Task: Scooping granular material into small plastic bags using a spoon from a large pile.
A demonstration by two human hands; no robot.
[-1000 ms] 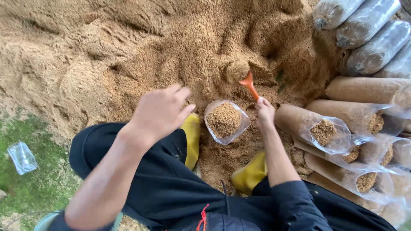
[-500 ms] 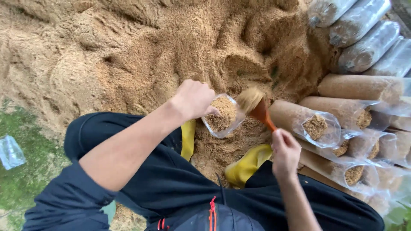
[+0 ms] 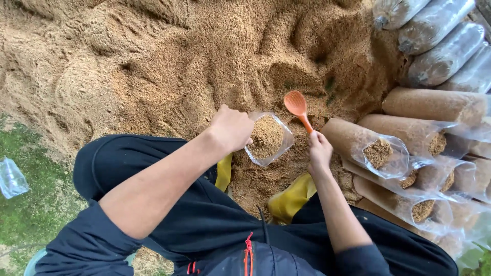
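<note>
Clear plastic bag, about half full of tan sawdust, sits upright in the middle of the scene, right at the near edge of the big loose sawdust heap that fills the far and left part of the view. Left hand is closed around the bag's left rim, pinching the mouth open so you can see the fill inside. Right hand is just right of the bag, fingers wrapped tight on the handle of a small orange plastic scoop; the scoop's round bowl points away toward the far side, looks empty, and hovers just above the heap a bit beyond the bag's right edge, not touching the bag.

Yellow rubber boots poke out from under dark trousers on the near side, either side of the bag, half sunk in sawdust. Off to the right there's a stack of packed sawdust-filled plastic bags lying on their sides, open ends facing near. Far left, on the green mossy ground, lies one crumpled empty clear bag.
</note>
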